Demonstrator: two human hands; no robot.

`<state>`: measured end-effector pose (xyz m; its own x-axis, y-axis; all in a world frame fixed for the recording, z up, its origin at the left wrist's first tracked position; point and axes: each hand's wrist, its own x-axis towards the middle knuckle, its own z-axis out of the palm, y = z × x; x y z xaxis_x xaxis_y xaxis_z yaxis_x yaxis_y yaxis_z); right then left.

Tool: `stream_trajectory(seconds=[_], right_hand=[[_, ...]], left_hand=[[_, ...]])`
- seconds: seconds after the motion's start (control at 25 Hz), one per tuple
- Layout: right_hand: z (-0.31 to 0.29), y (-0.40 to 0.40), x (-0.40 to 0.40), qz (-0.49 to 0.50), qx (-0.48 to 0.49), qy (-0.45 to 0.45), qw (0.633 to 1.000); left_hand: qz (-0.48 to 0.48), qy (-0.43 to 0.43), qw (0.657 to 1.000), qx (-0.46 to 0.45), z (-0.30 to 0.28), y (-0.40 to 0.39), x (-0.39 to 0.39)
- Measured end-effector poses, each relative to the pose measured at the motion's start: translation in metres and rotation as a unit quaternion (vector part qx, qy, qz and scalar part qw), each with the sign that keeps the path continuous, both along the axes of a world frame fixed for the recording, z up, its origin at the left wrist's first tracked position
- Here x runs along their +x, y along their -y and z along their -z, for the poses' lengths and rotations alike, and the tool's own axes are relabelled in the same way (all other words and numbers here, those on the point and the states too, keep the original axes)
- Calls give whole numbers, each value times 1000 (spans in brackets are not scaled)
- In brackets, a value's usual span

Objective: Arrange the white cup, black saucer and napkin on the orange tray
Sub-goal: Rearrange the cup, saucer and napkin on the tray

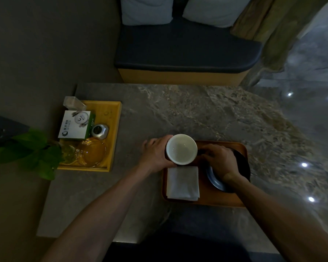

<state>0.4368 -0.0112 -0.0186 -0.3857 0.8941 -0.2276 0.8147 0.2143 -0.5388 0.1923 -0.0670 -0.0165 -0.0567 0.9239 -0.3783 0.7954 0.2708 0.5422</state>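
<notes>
My left hand (155,153) grips the side of the empty white cup (181,149), which is upright over the far left corner of the orange tray (212,200). Whether the cup rests on the tray or hangs above it I cannot tell. A folded white napkin (183,183) lies flat on the tray's left half, just in front of the cup. On the right half, my right hand (219,160) holds the black saucer (215,179), fingers over its far rim, and covers much of it.
The grey stone table (197,110) also carries a yellow wooden tray (114,118) at the left with a white box, a glass teapot and a small metal tin. Green leaves (34,148) stick out at far left. A cushioned bench (186,50) stands beyond the table.
</notes>
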Motion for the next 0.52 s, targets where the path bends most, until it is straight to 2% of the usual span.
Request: stream_trajectory(seconds=[0.52], right_hand=[[9,3,3,18,-6,1,1000]], left_hand=[[7,-1,1000,4,0,-1,1]])
